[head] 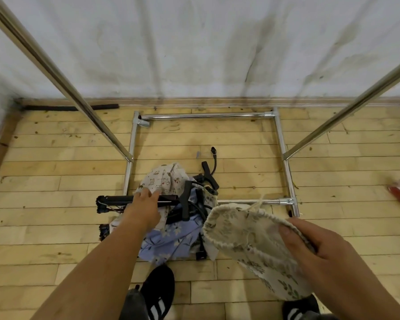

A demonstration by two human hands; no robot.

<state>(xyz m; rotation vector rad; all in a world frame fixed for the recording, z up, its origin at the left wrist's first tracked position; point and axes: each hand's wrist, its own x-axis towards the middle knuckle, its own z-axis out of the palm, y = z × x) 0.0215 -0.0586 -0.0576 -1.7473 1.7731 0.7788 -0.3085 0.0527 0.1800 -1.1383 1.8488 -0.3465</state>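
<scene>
Gripping the leaf-print cloth near right, my right hand curls over its edge. Left arm stretched farther out, left hand touches the cartoon-print cloth on the pile; pinching or not, I can't tell.
</scene>
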